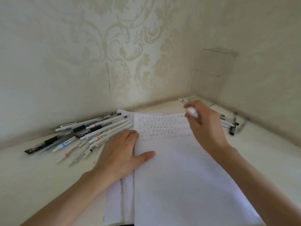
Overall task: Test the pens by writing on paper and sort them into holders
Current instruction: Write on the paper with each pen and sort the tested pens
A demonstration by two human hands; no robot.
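Observation:
A stack of white paper (175, 176) lies on the desk, its top rows filled with small written marks. My left hand (123, 150) rests flat on the paper's left edge, fingers straight. My right hand (203, 124) hovers over the paper's upper right corner and grips a white pen (192, 111), blurred by motion. A pile of several pens (84, 136), white, black and clear, lies left of the paper. A transparent holder (213, 74) stands in the far right corner.
A few more pens (229, 123) lie on the desk behind my right hand, near the right wall. One white pen (183, 100) lies by the back wall. Patterned wallpaper closes the desk at the back and right.

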